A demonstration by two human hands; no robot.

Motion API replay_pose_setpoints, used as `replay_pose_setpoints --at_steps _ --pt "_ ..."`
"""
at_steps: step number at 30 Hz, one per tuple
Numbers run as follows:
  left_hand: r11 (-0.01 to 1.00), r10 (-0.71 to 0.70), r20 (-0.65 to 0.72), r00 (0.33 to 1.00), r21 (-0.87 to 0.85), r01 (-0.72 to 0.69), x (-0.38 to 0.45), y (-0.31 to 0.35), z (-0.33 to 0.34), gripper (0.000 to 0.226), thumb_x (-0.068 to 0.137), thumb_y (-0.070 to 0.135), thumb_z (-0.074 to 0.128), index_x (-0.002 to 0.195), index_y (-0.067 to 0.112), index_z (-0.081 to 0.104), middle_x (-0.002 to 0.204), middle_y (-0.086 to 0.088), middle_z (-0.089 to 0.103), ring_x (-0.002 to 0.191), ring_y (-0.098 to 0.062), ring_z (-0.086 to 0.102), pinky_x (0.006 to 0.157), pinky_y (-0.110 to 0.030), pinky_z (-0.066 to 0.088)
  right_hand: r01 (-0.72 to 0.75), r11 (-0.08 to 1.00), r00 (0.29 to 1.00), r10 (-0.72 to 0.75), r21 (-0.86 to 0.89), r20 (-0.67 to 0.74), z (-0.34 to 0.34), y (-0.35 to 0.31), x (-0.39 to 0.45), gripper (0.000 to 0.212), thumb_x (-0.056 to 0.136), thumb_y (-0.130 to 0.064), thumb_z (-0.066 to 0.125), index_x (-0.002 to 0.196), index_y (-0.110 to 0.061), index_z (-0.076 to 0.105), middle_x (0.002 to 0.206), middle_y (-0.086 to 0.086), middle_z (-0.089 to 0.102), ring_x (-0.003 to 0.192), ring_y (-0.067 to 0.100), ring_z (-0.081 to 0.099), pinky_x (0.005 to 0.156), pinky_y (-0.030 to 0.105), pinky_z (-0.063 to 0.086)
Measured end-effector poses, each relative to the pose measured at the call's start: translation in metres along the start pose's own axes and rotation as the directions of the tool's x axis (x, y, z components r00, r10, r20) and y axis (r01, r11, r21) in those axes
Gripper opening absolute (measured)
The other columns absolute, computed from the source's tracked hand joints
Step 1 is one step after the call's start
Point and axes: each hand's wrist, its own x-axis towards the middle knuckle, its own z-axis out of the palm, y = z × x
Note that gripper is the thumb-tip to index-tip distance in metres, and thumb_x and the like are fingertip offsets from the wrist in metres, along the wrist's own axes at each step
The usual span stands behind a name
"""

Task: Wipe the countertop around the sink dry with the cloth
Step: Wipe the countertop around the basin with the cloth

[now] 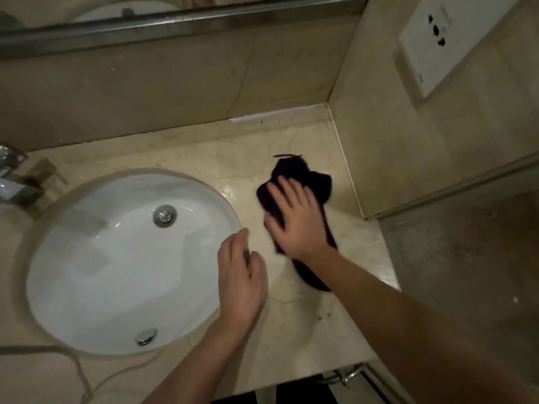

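A dark cloth [294, 173] lies on the beige marble countertop [227, 153] to the right of the white oval sink [87, 258]. My right hand [294, 217] lies flat on the cloth with its fingers spread, pressing it onto the counter. Part of the cloth is hidden under that hand and forearm. My left hand [240, 275] rests at the sink's right rim with relaxed fingers and holds nothing. A wet sheen shows on the counter between the sink and the cloth.
A chrome tap [13, 182] stands at the far left. Tiled walls close the counter at the back and right, with a white socket plate [437, 39] on the right wall. A mirror frame [175, 21] runs above. The counter's front edge is near my forearms.
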Motion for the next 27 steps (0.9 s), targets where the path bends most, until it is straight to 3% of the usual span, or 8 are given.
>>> replay_pose_setpoints --at_steps 4,7,9,12,15,20,23,27 --pt "0.993 -0.117 -0.05 0.992 -0.03 0.115 0.028 0.003 0.014 0.047 0.104 0.027 0.038 0.15 0.017 0.036 0.143 0.008 0.041 0.132 -0.007 0.04 0.111 -0.026 0.033 -0.281 0.958 0.959 0.279 -0.064 -0.045 -0.021 0.051 0.023 0.063 0.102 -0.046 0.031 0.158 -0.017 0.026 0.165 0.008 0.024 0.152 0.028 0.02 0.125 0.042 0.014" --pt "0.977 -0.214 -0.103 0.971 -0.02 0.213 0.032 -0.005 0.021 0.048 0.105 0.039 0.028 0.145 0.019 0.044 0.138 0.007 0.05 0.128 -0.01 0.047 0.108 -0.027 0.037 -0.359 0.932 0.929 0.352 -0.045 -0.115 -0.016 0.03 -0.012 0.063 0.102 -0.041 0.038 0.156 -0.01 0.031 0.162 0.013 0.03 0.148 0.033 0.028 0.122 0.047 0.021" --pt "0.972 -0.236 -0.142 0.961 -0.012 0.236 0.032 -0.006 0.024 0.052 0.104 0.043 0.023 0.139 0.019 0.052 0.13 0.006 0.057 0.124 -0.013 0.052 0.106 -0.029 0.04 -0.331 0.942 0.942 0.328 -0.054 -0.067 -0.005 -0.007 -0.054 0.063 0.1 -0.037 0.043 0.157 -0.012 0.03 0.162 0.013 0.028 0.149 0.033 0.026 0.122 0.05 0.022" --pt "0.969 -0.238 -0.139 0.961 0.025 0.244 0.035 -0.006 0.027 0.049 0.105 0.038 0.023 0.135 0.018 0.055 0.127 0.006 0.06 0.121 -0.012 0.053 0.106 -0.029 0.041 -0.138 0.988 0.988 0.142 -0.074 0.054 -0.003 -0.029 -0.084 0.063 0.099 -0.04 0.041 0.157 -0.02 0.031 0.164 0.008 0.025 0.152 0.029 0.022 0.123 0.052 0.018" --pt "0.968 -0.235 -0.14 0.962 0.057 0.245 0.038 -0.006 0.029 0.046 0.105 0.037 0.024 0.134 0.019 0.055 0.125 0.008 0.059 0.119 -0.011 0.053 0.105 -0.029 0.042 -0.021 0.997 0.996 0.027 -0.073 0.083 -0.009 -0.009 -0.047 0.062 0.098 -0.044 0.044 0.156 -0.023 0.035 0.163 0.005 0.028 0.15 0.028 0.025 0.122 0.051 0.019" --pt "0.979 -0.165 -0.147 0.975 0.093 0.179 0.039 -0.012 0.033 0.048 0.106 0.04 0.02 0.131 0.02 0.056 0.119 0.008 0.058 0.113 -0.009 0.052 0.098 -0.027 0.044 -0.354 0.928 0.933 0.342 -0.116 -0.113 -0.008 0.037 0.088 0.061 0.099 -0.044 0.036 0.154 -0.018 0.035 0.162 0.01 0.03 0.147 0.031 0.026 0.121 0.051 0.019" --pt "0.978 -0.162 -0.137 0.977 0.107 0.177 0.04 -0.016 0.037 0.067 0.102 0.053 0.004 0.134 0.021 0.053 0.121 0.009 0.056 0.115 -0.009 0.052 0.097 -0.029 0.045 -0.428 0.901 0.896 0.41 -0.079 -0.171 0.002 0.034 0.15 0.061 0.1 -0.041 0.035 0.155 -0.014 0.033 0.161 0.013 0.031 0.146 0.034 0.027 0.121 0.053 0.018" --pt "0.978 -0.154 -0.15 0.977 0.116 0.172 0.042 -0.016 0.038 0.061 0.103 0.051 0.007 0.134 0.024 0.053 0.12 0.013 0.055 0.114 -0.005 0.05 0.096 -0.023 0.042 -0.461 0.884 0.879 0.444 -0.078 -0.174 0.017 -0.01 0.167 0.063 0.101 -0.038 0.035 0.156 -0.007 0.027 0.162 0.018 0.028 0.147 0.037 0.027 0.122 0.053 0.017"
